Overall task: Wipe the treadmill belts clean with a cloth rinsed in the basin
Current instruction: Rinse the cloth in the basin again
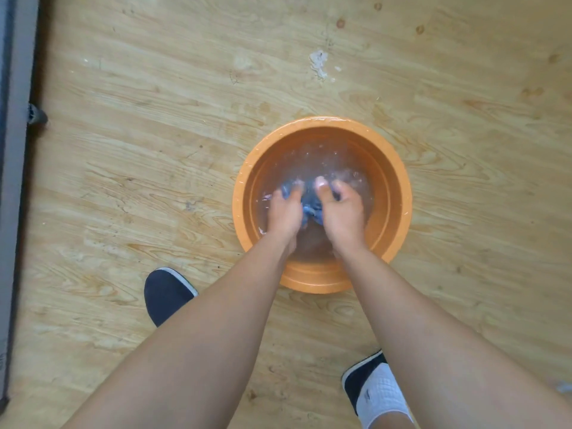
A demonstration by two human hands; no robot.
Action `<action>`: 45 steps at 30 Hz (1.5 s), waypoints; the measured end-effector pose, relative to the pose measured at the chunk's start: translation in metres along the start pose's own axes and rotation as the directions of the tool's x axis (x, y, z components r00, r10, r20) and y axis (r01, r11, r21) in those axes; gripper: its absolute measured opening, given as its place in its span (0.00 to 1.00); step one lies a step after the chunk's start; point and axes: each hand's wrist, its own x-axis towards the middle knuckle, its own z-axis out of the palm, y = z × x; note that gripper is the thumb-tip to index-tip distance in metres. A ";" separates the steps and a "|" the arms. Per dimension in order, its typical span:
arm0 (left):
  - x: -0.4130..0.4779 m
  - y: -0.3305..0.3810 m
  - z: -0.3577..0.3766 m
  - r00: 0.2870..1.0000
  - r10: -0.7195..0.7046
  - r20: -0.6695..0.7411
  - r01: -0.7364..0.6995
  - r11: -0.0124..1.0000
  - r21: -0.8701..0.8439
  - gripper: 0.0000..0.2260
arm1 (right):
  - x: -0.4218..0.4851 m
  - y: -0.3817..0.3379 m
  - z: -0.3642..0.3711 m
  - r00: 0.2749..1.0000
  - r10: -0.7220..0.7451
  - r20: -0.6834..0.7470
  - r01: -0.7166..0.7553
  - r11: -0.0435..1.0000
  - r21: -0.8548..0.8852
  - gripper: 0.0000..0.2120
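An orange round basin [396, 181] with water stands on the wooden floor, right of centre. Both my hands are down in the water. A bunched blue cloth [311, 205] shows between them. My left hand [284, 209] grips its left part and my right hand [342, 209] grips its right part, thumbs on top. Most of the cloth is hidden under my fingers and the stirred water. A grey treadmill edge [15, 181] runs along the far left of the view.
My two dark shoes stand on the floor, the left one [167, 294] left of the basin, the right one [359, 382] below it with a white sock. A white scuff [318, 63] marks the floor beyond the basin. A small dark foot [37, 114] sticks out from the treadmill.
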 end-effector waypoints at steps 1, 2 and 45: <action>-0.004 0.006 0.005 0.992 -0.098 0.075 0.105 0.990 -0.097 0.17 | -0.006 -0.001 0.004 0.997 -0.043 0.066 0.048 0.996 -0.080 0.15; -0.005 0.011 0.010 0.977 -0.183 0.112 0.201 0.963 -0.177 0.20 | -0.009 -0.002 0.007 0.992 -0.050 0.112 0.064 0.990 -0.123 0.11; -0.014 0.006 -0.034 0.984 0.138 -0.112 -0.082 0.911 0.404 0.26 | -0.012 -0.006 -0.039 0.942 0.336 -0.025 -0.335 0.942 0.027 0.25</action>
